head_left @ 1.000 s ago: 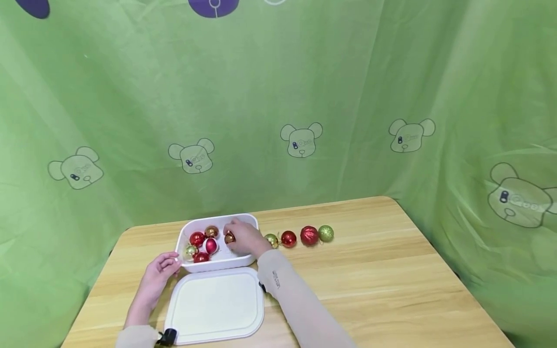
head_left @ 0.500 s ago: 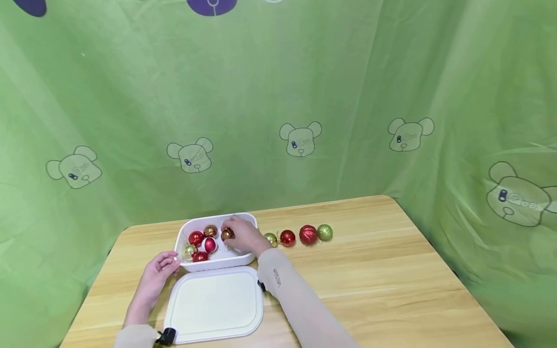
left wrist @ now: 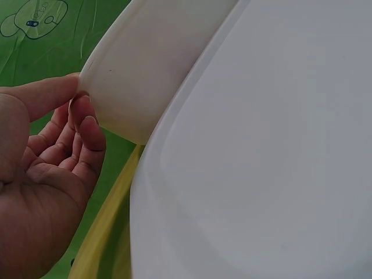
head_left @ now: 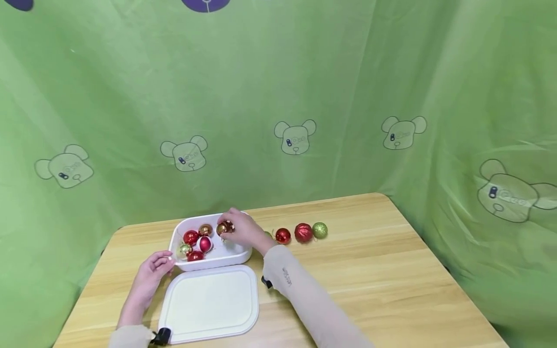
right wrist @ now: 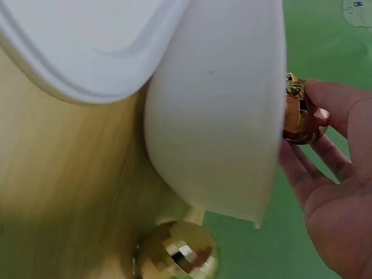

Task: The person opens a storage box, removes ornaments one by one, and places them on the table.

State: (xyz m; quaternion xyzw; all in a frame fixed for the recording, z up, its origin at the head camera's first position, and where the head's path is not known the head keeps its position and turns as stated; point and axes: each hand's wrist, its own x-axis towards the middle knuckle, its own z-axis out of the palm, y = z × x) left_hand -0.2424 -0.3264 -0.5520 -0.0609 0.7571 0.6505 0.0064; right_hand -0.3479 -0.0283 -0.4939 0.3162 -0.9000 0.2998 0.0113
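Observation:
A white plastic box (head_left: pixel 209 264) stands at the back left of the table. Inside, on its left, lie several baubles: a red bauble (head_left: pixel 190 237), a bronze bauble (head_left: pixel 205 230), a red-and-white bauble (head_left: pixel 205 244) and a pale green bauble (head_left: pixel 184 250) among them. My left hand (head_left: pixel 152 270) pinches the box's front left rim between thumb and fingers, as the left wrist view shows. Over the box's right half, my right hand (head_left: pixel 242 229) holds a shiny gold-bronze bauble (right wrist: pixel 302 116) by thumb and fingertips; the box wall hides part of it in the right wrist view.
The white lid (head_left: pixel 209 304) lies flat before the box. Right of the box, in a row, are a gold faceted bauble (right wrist: pixel 180 253), a smooth red bauble (head_left: pixel 283 236), a ridged red bauble (head_left: pixel 303 232) and a glittery green bauble (head_left: pixel 319 230). Green cloth (head_left: pixel 243 72) hangs behind.
My right hand has risen a little with the gold-bronze bauble, up from inside the box. My left hand keeps its place at the rim. The head view has shifted slightly.

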